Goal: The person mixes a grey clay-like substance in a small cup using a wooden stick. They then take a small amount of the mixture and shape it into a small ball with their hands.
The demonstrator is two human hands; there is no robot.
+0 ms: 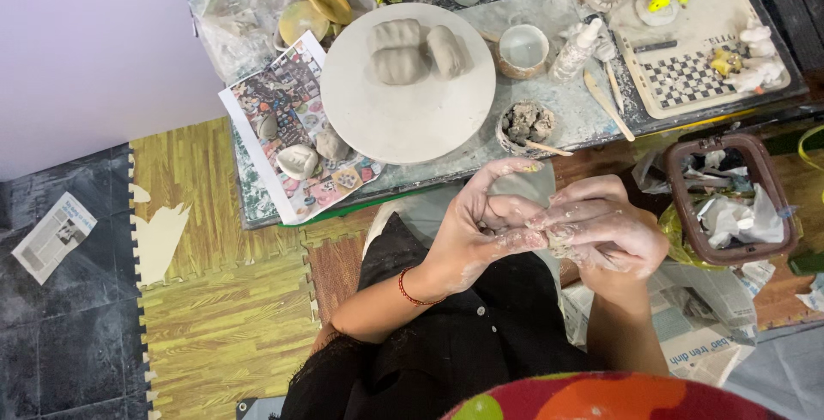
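Note:
My left hand and my right hand meet over my lap, both smeared with wet grey clay. Together they pinch a small piece of clay between the fingertips. A red cord bracelet sits on my left wrist. In front of me on the low table a round grey turntable carries three shaped lumps of clay. A small bowl of clay scraps with a stick in it stands right of the turntable.
A water cup, a squeeze bottle and wooden tools lie on the table. A tray with a checkered pattern holds small figures. A brown bin with crumpled paper stands at right. Foam mats and newspaper cover the floor.

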